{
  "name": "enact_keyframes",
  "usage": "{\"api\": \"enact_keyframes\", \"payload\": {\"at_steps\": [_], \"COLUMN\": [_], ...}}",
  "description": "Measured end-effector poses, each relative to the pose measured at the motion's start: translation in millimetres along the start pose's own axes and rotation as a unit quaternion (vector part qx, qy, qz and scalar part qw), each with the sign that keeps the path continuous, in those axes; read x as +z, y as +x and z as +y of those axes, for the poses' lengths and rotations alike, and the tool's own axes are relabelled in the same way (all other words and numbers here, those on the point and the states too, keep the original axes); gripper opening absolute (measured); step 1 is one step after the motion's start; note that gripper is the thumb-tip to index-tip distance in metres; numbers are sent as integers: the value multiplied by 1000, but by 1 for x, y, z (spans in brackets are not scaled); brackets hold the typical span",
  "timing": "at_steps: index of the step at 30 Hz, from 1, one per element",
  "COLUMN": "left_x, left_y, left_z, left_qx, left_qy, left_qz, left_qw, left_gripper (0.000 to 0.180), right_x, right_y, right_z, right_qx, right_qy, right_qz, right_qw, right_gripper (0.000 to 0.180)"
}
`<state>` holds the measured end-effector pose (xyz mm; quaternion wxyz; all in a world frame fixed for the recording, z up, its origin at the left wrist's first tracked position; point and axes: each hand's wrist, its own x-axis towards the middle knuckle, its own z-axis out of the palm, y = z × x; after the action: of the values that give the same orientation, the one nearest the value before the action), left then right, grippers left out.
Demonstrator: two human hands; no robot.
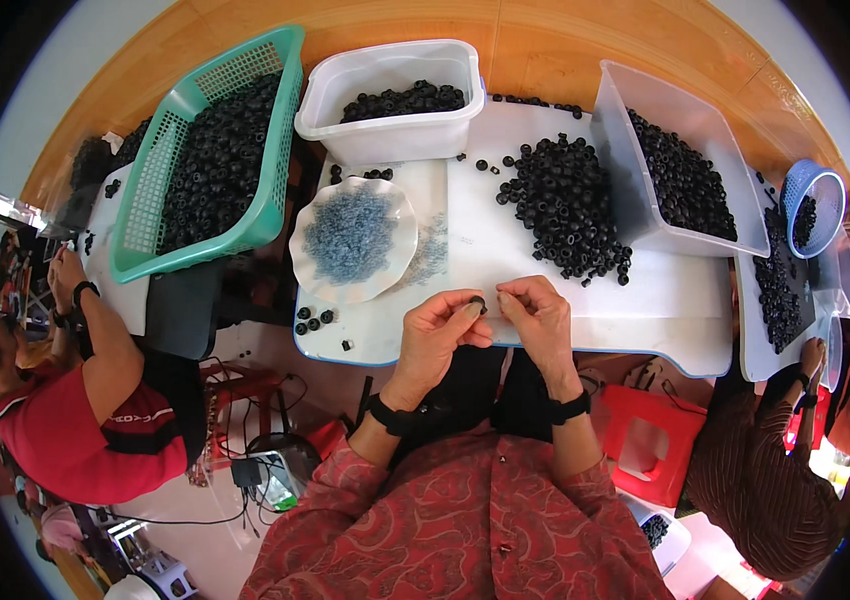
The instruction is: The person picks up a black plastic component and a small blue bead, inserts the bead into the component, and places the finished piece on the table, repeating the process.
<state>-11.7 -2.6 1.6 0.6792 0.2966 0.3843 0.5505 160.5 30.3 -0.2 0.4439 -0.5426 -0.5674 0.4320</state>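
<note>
My left hand [437,335] pinches a small black ring-shaped part [478,303] between thumb and fingertips, over the near edge of the white table [505,255]. Close beside it, slightly apart, my right hand [542,325] has its thumb and forefinger pressed together; whatever is between them is too small to make out. Beyond my right hand lies a loose pile of the same black parts [565,200]. Left of my hands, a white scalloped plate [403,262] holds many tiny translucent bluish pieces [348,235].
Black parts fill a green basket [125,262], a white tub [395,140] and a clear bin [675,235] at the back. A blue basket [813,180] stands far right. Co-workers sit at left [95,430] and right [765,480]. A red stool [650,440] is by my right side.
</note>
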Motion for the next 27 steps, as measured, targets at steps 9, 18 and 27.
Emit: {"api": "enact_keyframes", "payload": {"at_steps": [9,18,27], "left_x": [7,15,17], "left_y": [-5,-15,-20], "left_z": [-5,-2,0], "left_qx": [-18,-8,-9], "left_qy": [-66,-56,-27], "left_qz": [16,-3,0], "left_qw": [998,998,1000], "left_gripper": [25,29,25], "right_x": [-1,3,-3], "right_y": [-20,-32,-36], "right_z": [-10,-9,-17], "right_qx": [-26,-17,-9], "right_qy": [173,213,214], "right_qz": [-46,-30,-62], "right_qw": [983,977,975], "right_gripper": [13,8,4]}}
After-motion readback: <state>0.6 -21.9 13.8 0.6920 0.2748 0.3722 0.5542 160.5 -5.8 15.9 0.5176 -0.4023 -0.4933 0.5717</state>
